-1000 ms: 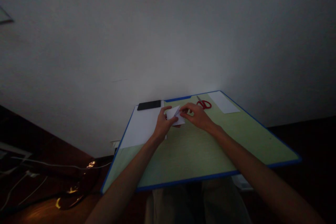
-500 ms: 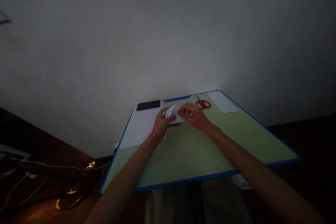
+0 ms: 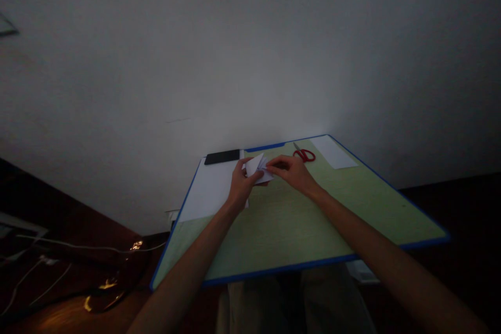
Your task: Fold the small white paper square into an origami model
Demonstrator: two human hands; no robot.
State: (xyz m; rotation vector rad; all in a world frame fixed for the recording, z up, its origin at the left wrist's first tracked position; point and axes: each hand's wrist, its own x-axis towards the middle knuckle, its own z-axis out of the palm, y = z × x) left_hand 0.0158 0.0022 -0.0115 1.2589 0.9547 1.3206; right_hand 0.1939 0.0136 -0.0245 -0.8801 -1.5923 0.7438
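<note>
Green desk (image 3: 297,229) | L hand (image 3: 239,187) + R hand (image 3: 293,173) pinch folded paper (image 3: 257,168)

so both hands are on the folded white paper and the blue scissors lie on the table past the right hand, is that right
Nearly. The scissors are red, not blue; the head view shows their red handles. The rest stands: the left hand and right hand both hold the folded white paper, and the scissors lie on the table past the right hand.

Stretching both forearms forward toward the folded paper (image 3: 258,169). Pinching its left side with the left hand (image 3: 239,188), its right edge with the right hand (image 3: 295,173).
</note>
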